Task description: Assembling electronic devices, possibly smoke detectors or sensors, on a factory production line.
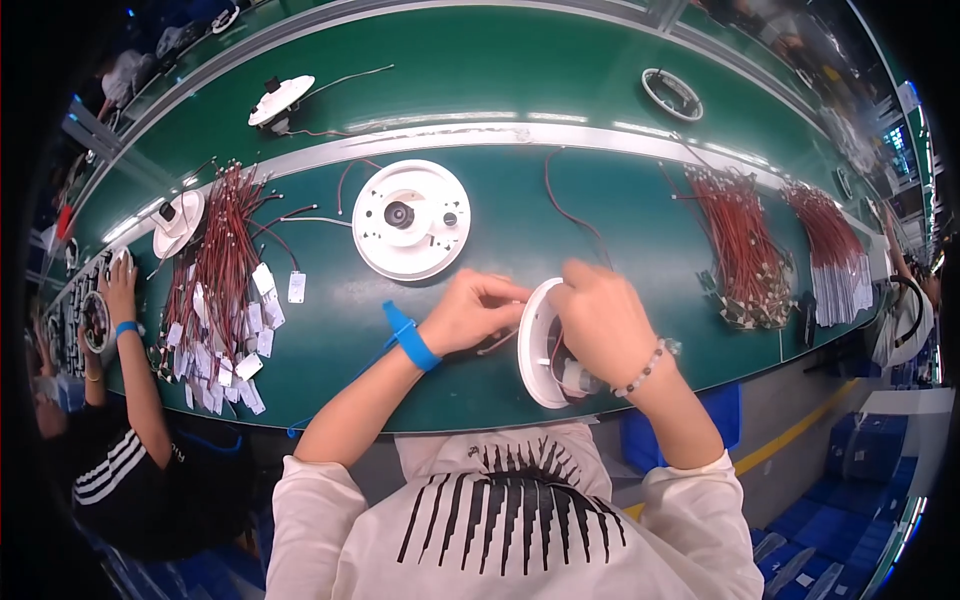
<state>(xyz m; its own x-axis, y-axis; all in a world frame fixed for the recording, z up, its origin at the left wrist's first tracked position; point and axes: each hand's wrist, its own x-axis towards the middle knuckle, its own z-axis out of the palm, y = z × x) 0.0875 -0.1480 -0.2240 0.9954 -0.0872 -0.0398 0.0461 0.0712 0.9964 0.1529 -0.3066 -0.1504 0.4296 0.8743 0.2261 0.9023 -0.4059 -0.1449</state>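
Note:
A white round lamp-like housing stands tilted on its edge at the front of the green table, its inner side with wires and parts turned to the right. My right hand is closed over its upper rim and covers part of the inside. Just left of the rim, my left hand has thumb and fingers pinched together; what they hold, if anything, is too small to make out. A thin wire end shows below those fingers. Farther back lies a second white round housing, face up, with a black lens in its middle.
Bundles of red-brown wires with white tags lie at left, and more wire bundles at right. A loose wire crosses the middle. Beyond the pale rail sit a white unit and a ring. A co-worker's hand is at far left.

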